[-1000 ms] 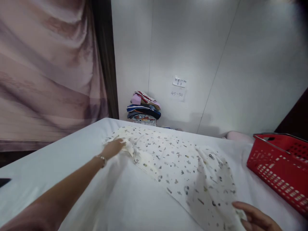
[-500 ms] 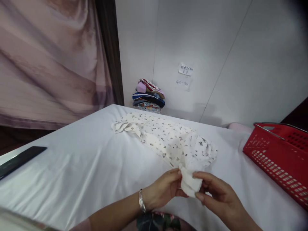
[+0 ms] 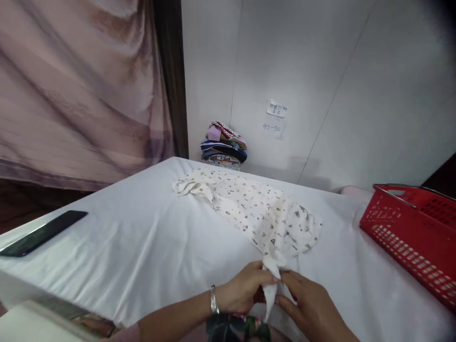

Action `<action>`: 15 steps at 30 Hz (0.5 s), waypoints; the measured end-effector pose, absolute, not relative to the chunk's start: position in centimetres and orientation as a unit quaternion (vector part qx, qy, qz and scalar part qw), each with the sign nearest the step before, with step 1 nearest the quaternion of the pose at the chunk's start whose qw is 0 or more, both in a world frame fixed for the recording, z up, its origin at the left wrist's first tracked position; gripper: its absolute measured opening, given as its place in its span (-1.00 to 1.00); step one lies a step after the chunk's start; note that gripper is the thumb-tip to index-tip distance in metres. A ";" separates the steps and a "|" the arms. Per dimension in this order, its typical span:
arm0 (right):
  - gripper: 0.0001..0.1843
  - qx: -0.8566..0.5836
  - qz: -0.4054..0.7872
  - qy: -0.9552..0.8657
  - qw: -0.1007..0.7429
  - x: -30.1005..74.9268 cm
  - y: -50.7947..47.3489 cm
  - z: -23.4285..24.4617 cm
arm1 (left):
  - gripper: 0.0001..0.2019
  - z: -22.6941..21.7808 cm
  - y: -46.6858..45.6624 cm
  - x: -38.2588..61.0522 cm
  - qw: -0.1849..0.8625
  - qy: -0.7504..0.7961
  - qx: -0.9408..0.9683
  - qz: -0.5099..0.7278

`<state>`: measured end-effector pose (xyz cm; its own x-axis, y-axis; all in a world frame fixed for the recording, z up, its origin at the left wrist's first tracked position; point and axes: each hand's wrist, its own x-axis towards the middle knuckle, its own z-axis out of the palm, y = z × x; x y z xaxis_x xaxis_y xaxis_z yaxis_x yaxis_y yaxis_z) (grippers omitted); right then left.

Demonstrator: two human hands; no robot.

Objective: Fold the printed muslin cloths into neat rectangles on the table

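Note:
A white garment (image 3: 245,199) with small printed figures lies stretched across the white-covered table, its far end bunched at the upper left and a crumpled fold at its right. Its near end narrows into a plain white strip between my hands. My left hand (image 3: 245,287), with a silver bracelet on the wrist, is closed on this strip from the left, thumb on top. From the right, my right hand (image 3: 302,299) pinches the same part, its fingertips partly hidden by the cloth. A pointed tip of the strip hangs below my fingers.
To the right stands a red plastic basket (image 3: 402,228) with a metal handle. A dark flat object (image 3: 46,232) lies at the table's left edge. Beyond the far edge, a stack of folded cloths (image 3: 224,147) rises by the wall. A pink curtain (image 3: 78,95) hangs at left.
Both hands have moved slightly down toward me with the garment's near end. That end was a wide, bunched flap and is now a narrow, twisted strip. The view has shifted a little.

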<state>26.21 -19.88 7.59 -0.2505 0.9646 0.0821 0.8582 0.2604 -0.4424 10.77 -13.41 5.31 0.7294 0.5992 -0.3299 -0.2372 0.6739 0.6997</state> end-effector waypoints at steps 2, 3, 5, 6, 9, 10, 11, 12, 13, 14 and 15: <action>-0.81 -0.542 0.179 -0.804 0.167 25.8 -19.5 7.8 | -0.70 5.0 -13.3 10.5 0.873 0.277 0.326 0.233; -0.81 -0.525 0.182 -0.813 0.173 25.8 -19.2 7.8 | -0.71 4.9 -13.3 10.3 0.874 0.275 0.329 0.230; -0.83 -0.520 0.157 -0.817 0.192 25.9 -18.6 7.3 | -0.72 4.8 -13.1 9.9 0.871 0.276 0.339 0.225; -0.85 -0.529 0.129 -0.814 0.201 26.2 -18.2 6.9 | -0.72 4.8 -13.0 9.7 0.868 0.279 0.345 0.222; -0.81 -0.539 -0.011 -0.809 0.232 27.6 -16.5 5.1 | -0.70 4.6 -12.8 9.3 0.869 0.282 0.340 0.223; -0.70 -0.525 -0.063 -0.813 0.244 28.3 -15.8 4.5 | -0.71 4.5 -12.7 9.2 0.870 0.277 0.337 0.230; -0.59 -0.509 -0.111 -0.815 0.255 28.9 -15.1 3.9 | -0.72 4.3 -12.6 9.1 0.866 0.276 0.343 0.236; -0.51 -0.499 -0.150 -0.811 0.265 29.5 -14.4 3.4 | -0.73 4.1 -12.5 9.0 0.856 0.282 0.360 0.239; -0.48 -0.497 -0.174 -0.806 0.271 30.1 -13.8 3.0 | -0.74 3.8 -12.3 8.9 0.841 0.296 0.386 0.236; -0.49 -0.498 -0.181 -0.803 0.273 30.4 -13.3 2.7 | -0.75 3.5 -12.2 8.8 0.822 0.316 0.414 0.228; -0.53 -0.499 -0.168 -0.805 0.274 30.6 -13.0 2.5 | -0.76 3.2 -12.0 8.7 0.804 0.337 0.439 0.219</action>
<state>30.59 -12.95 2.47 -0.3510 0.7113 0.6089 0.8954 0.4453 -0.0041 8.66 -12.01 3.17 0.6775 0.6472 -0.3495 -0.0562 0.5193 0.8527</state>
